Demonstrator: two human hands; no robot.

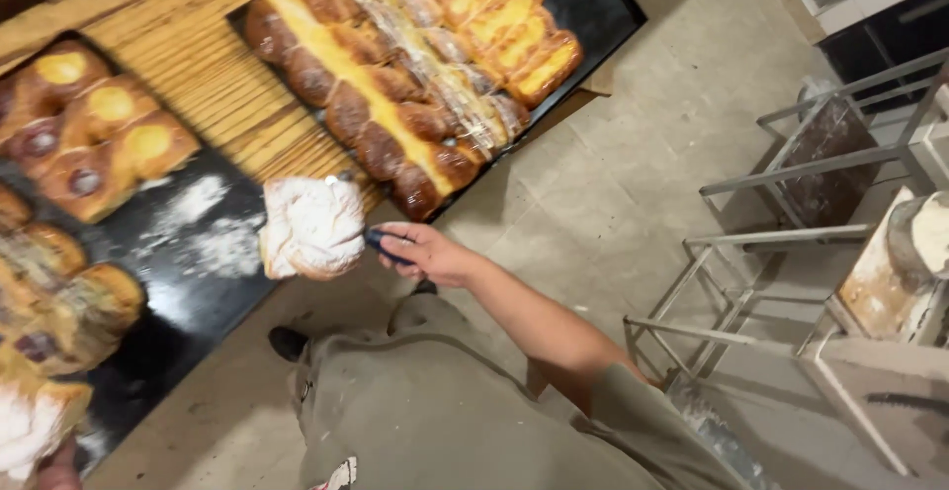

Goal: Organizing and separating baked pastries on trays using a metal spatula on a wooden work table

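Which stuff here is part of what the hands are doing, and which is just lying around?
In hand:
right hand
blue-handled tool
sugared pastry on the tool
dark tray dusted with sugar
left hand, at a sugared piece

Lying about:
braided loaves
custard buns
metal rack
wooden table

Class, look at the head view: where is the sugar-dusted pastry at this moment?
The sugar-dusted pastry sits left of centre, raised on a blue-handled tool gripped in the right hand, above the front edge of the dark tray, just below the braided loaves.
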